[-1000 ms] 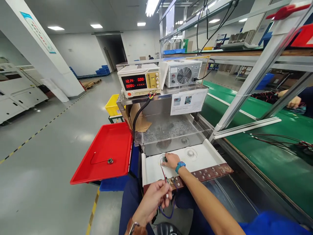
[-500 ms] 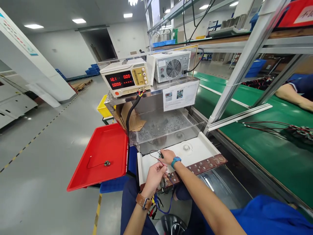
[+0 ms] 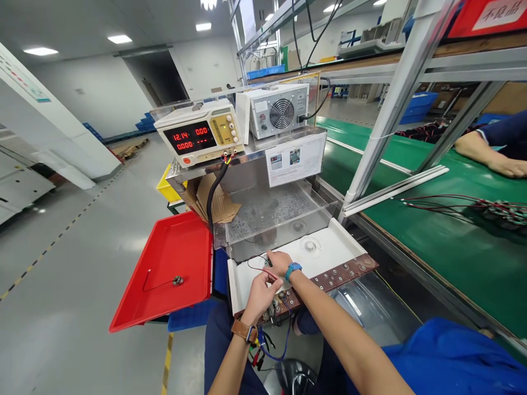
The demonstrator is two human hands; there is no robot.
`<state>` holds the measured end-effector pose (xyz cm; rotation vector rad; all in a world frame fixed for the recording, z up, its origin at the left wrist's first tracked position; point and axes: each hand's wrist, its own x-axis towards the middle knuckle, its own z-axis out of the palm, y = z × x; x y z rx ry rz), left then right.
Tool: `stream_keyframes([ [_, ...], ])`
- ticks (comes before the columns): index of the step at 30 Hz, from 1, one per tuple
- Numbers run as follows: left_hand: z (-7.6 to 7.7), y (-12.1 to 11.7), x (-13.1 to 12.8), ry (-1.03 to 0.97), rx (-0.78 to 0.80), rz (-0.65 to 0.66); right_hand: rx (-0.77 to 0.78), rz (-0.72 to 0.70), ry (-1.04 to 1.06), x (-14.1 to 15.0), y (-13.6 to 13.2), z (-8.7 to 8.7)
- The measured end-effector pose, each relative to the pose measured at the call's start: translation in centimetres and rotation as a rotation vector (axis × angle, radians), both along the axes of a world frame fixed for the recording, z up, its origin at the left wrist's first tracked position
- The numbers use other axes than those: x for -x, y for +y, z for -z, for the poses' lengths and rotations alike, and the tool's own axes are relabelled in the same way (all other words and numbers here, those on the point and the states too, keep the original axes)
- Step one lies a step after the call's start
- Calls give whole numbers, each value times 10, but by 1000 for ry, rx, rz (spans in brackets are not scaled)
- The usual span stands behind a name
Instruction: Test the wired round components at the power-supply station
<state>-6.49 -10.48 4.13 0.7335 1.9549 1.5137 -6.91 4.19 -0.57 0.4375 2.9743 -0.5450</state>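
Over the white work tray [image 3: 325,245], my right hand [image 3: 280,264], with a blue band on its wrist, is closed on a small dark green circuit board [image 3: 269,262], mostly covered by the fingers. A thin dark wire [image 3: 249,262] loops leftward from it. Just in front, my left hand [image 3: 259,293], wearing a brown-strapped watch, pinches a thin red wire [image 3: 269,274]; its tip is hidden by the fingers. Beneath both hands runs a brown strip with metal studs [image 3: 329,280]. Blue cable [image 3: 287,337] and several clip leads hang below its front edge.
A power supply [image 3: 200,134] with red digits stands on the metal shelf behind, beside a fan-backed unit [image 3: 280,112]. Left is a red tray [image 3: 177,249] bearing one wired board [image 3: 177,280]. Right, a green conveyor [image 3: 432,241] carries wired boards [image 3: 502,211]; another person's hand [image 3: 504,163] rests there.
The camera view has shifted slightly, moving the scene left. Both hands keep nearly the same pose, with the left fingers a little closer to the right hand.
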Motion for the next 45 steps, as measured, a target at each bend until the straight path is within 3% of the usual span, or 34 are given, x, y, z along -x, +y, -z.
stream_keyframes([
  [6, 24, 6, 4, 70, 110, -36, 0, 6, -7, 1, 0, -2],
  [14, 36, 5, 6, 48, 133, 5, 22, 1, -7, 0, 1, -1],
  [32, 39, 6, 6, 11, 143, -22, 48, 12, 6, 0, -3, -2],
  [40, 39, 8, 5, 12, 140, -74, 47, 16, 65, 3, -5, 9],
  [45, 34, 8, 5, 64, 105, -112, 12, 9, 92, 2, -11, -3],
])
